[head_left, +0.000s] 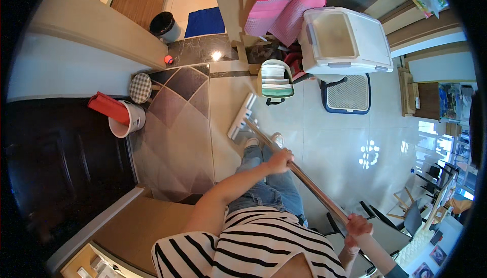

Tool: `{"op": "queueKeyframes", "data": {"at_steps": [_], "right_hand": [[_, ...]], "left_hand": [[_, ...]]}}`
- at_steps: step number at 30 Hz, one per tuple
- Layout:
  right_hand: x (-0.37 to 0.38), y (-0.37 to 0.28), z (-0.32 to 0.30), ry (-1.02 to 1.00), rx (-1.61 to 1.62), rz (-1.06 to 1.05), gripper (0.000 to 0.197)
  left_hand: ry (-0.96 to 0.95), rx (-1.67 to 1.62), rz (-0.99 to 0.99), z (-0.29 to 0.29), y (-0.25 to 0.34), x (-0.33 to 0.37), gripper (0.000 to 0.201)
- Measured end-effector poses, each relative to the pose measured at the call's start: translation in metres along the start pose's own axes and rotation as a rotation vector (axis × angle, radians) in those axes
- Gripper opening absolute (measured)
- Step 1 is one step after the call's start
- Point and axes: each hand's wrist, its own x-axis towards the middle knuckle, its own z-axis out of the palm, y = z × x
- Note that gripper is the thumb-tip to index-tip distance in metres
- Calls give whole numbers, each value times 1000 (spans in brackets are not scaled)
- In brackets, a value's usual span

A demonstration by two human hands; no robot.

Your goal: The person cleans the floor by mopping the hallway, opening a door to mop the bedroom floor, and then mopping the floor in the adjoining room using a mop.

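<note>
A long-handled flat mop (314, 187) slants across my body, its pale, bar-shaped head (242, 116) on the floor tiles just ahead of my shoes. My left hand (280, 161) is wrapped round the handle about midway. Closed on the upper handle, at the lower right, is my right hand (358, 226). A forearm with a dark sleeve meets the handle there, and more skin shows just below; I cannot tell whether all of it is mine. Beside the mop head stands a small bag (276, 80) with a green and white front.
A patterned mat (177, 141) lies to the left, with a white bucket (127, 120) and a checked stool (140, 88) beside it. Ahead right are a large white storage box (373, 42) and a blue-rimmed tray (347, 94). Chairs (413, 219) stand at the lower right.
</note>
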Motion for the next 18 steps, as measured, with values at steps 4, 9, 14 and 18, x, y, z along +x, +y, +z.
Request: {"op": "queueKeyframes", "data": {"at_steps": [4,9,14,18], "right_hand": [[-1,34,19,-108,-57,74,37],[31,95,67,-186,37,36,30],[33,141,73,-190,124,83,27],[18,136,-24,-317,80,6,28]], "left_hand": [[194,253,76,-48,-29,3,12],[-77,631,-199,-125,-102,30,12],[45,724,-344,-112,-135,35,13],[145,647,-28,-21,-145,22,11]]}}
